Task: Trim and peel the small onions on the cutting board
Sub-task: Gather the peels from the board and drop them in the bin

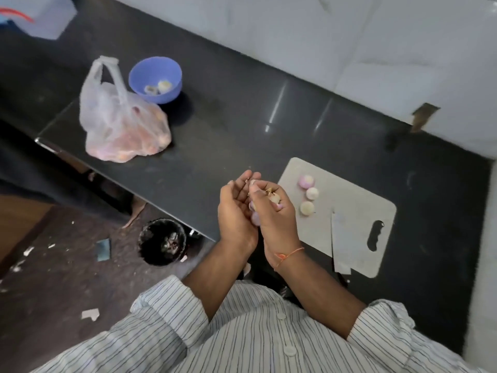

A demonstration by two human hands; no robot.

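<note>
Above the counter edge, our left hand (236,211) lies cupped and relaxed; our right hand (271,211) pinches onion skins (271,196). Three small onions (309,193) sit right, on the cutting board (357,211), beside the knife (339,238).

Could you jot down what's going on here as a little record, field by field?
Setting: black counter, head view
Left hand: palm up, cupped
Right hand: fingers pinch papery onion skins over the left palm
Cutting board: three small onions in a row, knife beside them
Blue bowl: a few pale pieces inside
Plastic bag: more onions
Black bin: on floor, below counter edge
</note>
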